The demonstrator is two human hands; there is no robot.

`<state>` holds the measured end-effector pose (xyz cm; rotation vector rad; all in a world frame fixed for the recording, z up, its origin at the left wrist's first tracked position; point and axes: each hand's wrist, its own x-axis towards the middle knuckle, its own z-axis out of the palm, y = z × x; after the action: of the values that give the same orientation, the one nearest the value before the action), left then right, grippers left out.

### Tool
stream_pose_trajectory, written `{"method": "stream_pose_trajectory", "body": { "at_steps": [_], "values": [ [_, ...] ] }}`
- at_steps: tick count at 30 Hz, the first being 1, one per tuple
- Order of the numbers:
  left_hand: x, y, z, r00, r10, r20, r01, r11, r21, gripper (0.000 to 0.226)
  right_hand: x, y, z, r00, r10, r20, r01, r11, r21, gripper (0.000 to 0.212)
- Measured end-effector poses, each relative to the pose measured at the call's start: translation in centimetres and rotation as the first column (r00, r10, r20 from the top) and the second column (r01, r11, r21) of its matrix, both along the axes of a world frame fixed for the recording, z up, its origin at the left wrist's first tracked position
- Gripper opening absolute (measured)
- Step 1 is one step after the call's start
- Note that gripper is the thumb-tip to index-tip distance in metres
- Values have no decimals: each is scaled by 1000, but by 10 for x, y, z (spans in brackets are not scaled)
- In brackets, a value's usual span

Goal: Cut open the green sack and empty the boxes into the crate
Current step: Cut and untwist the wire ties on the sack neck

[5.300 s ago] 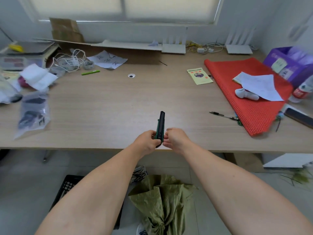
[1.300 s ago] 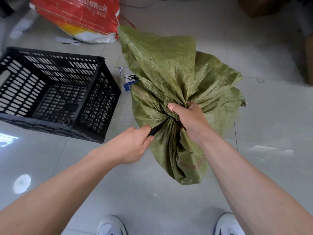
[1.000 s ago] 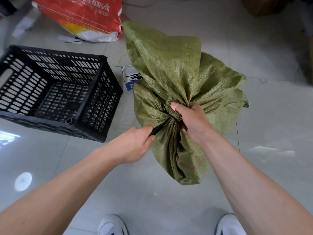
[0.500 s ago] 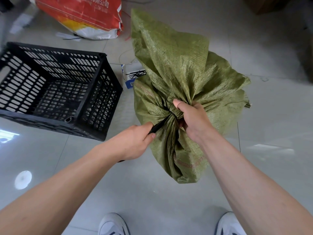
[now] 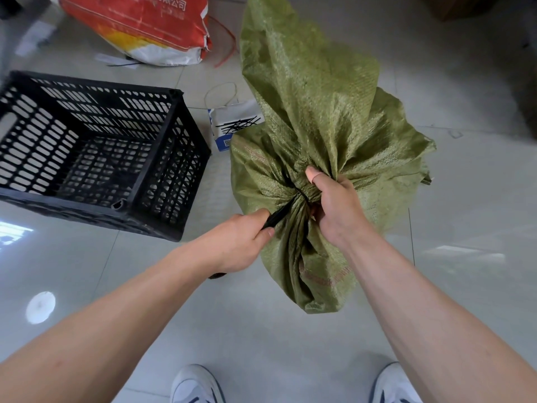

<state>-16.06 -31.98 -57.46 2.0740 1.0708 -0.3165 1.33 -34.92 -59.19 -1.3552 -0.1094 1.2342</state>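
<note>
The green woven sack (image 5: 313,112) stands on the tiled floor in front of me, its neck bunched tight. My right hand (image 5: 337,207) grips that bunched neck, thumb pointing up. My left hand (image 5: 241,242) is closed around a black utility knife (image 5: 276,218), whose front end presses against the tied neck. The blade tip is hidden in the folds. An empty black plastic crate (image 5: 96,152) sits on the floor to the left. The boxes inside the sack are not visible.
A red and white printed sack (image 5: 145,27) lies at the back left. A small white and blue box (image 5: 229,123) with black cable ties on it sits between crate and green sack. My white shoes (image 5: 194,385) are at the bottom edge.
Earlier I stood at a desk holding the knife in both hands. Over the last second both hands stay at the sack's neck, and the loose top of the sack has risen taller.
</note>
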Motion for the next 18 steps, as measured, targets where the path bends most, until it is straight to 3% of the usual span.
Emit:
{"method": "stream_pose_trajectory", "body": {
  "at_steps": [4, 10, 15, 18],
  "values": [
    [-1, 6, 8, 1000, -14, 11, 13, 996, 85, 23, 5, 7, 8, 994, 88, 67, -87, 996, -13, 8],
    [-6, 15, 17, 1000, -9, -9, 10, 997, 80, 25, 7, 12, 8, 949, 223, 224, -213, 975, -69, 8],
    [-4, 20, 23, 997, -43, -71, 50, 994, 99, 25, 6, 6, 7, 832, 358, 423, -336, 933, -127, 26],
    [-1, 18, 27, 996, -54, -67, 63, 987, 146, 24, 9, 5, 14, 802, 368, 471, -358, 927, -115, 23]
  ]
}}
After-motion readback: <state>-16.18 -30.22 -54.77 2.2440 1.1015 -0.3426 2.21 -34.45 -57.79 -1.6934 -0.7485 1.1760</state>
